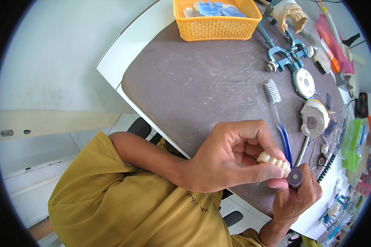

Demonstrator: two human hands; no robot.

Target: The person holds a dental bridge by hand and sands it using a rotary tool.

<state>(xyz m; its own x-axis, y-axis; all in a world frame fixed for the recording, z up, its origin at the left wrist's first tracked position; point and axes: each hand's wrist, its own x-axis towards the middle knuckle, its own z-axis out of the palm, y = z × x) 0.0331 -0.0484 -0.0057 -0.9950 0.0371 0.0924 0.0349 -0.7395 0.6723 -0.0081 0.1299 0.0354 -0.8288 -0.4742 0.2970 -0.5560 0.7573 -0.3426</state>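
The big grey-brown mat (202,82) covers the white table (123,45), & it holds most of the stuff; at the top sits a yellow basket (216,24) w/ blue molds inside; to the right lies a blue-green metal jaw frame (290,57) w/ a plaster teeth model (292,14) near its top; lower down is a round plaster block (314,118); a toothbrush (278,119) w/ a blue handle lies between the frame & the hands.

The left hand (228,158) is curled tight around a small row of fake teeth (274,161); thumb below, fingers on top, pinching it from both sides; the teeth are up in the air, just over the near edge of the mat, not resting on it. The right hand (294,193) is closed around a small round grinding tool (294,177); its dark disc sits right at the end of the teeth row, prob. touching, but I can't tell for sure.

The teeth row looks very light, hard & smooth, so prob. slippery; it is thin & curved, so I think it can chip or snap if dropped or squeezed too hard; best hold is a soft pinch on the two flat sides, near the middle, w/ the end left free.
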